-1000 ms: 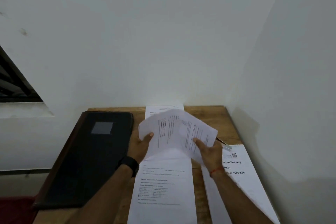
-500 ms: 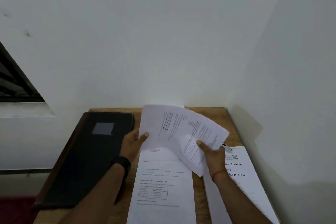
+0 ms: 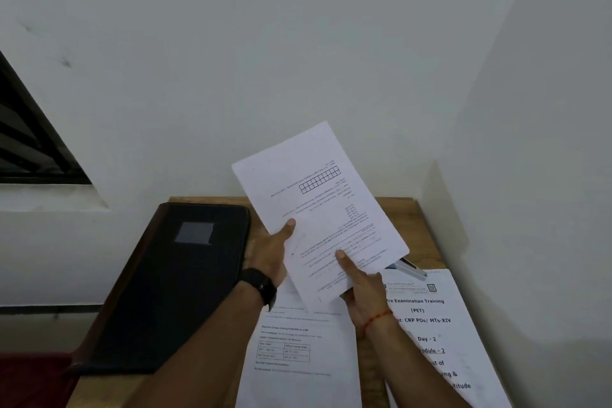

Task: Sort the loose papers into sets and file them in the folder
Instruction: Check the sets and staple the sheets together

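Here, at the left of the wooden table (image 3: pixel 405 210), the black folder (image 3: pixel 178 288) lies flat and closed. It has a grey patch on its cover, and its right edge is just beside the left hand (image 3: pixel 270 255). That hand comes up from below, and its forearm crosses the folder's near right corner. A dark watch (image 3: pixel 261 285) sits on the wrist. The thumb presses on the front of the held papers (image 3: pixel 318 209) at their left edge and the fingers are hidden behind them, so the hand grips the papers.

The papers are lifted off the table between the two hands. They are tilted so that the far corner stands up against the white wall, and the print faces the camera upside down, with a row of boxes near the far end. How many sheets there are cannot be told. Under them a printed sheet (image 3: pixel 298 351) with a small table on it lies flat on the wood.

The right hand (image 3: pixel 361 285) holds the papers' near right corner, thumb on top pointing up and fingers beneath. A red thread (image 3: pixel 376 320) circles its wrist. Just beyond it a small metal object (image 3: pixel 410 268) pokes out from under the papers' edge. At the far right a booklet (image 3: pixel 440 334) headed "Pre Examination Training" lies on the table.
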